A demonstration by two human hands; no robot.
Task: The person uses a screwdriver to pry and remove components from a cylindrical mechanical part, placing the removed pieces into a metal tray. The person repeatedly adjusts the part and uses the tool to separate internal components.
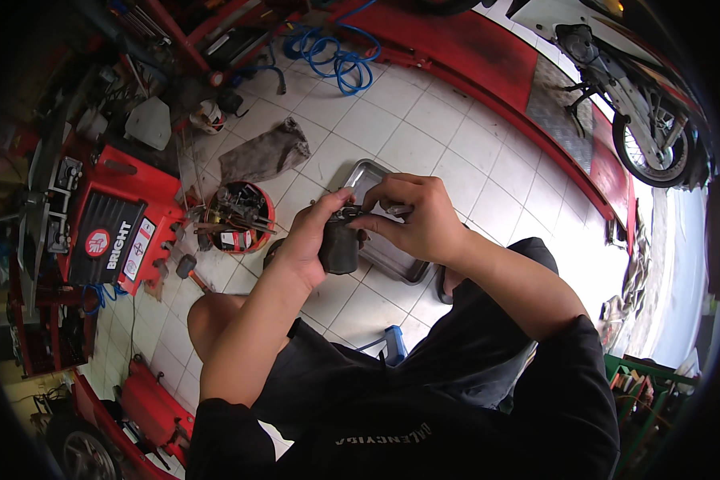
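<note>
Over the tiled floor, between my knees, I hold a dark cylindrical mechanical part (340, 250) with small metal fittings at its upper end. My left hand (302, 242) is wrapped round its side, thumb near the top. The fingers of my right hand (420, 214) are closed in a pinch at the fittings. A small shiny piece (398, 210) shows among these fingers; its kind is too small to make out. Below and behind both hands lies a grey metal tray (414, 272), partly covered by them.
Left of me stand a red bucket of tools (266, 202) and a hammer (192, 270). A stained cloth (264, 152) and coiled blue hose (340, 60) lie farther off. A red machine (156, 188) is at left, a motorcycle (656, 136) at far right, and a blue object (394, 346) near my lap.
</note>
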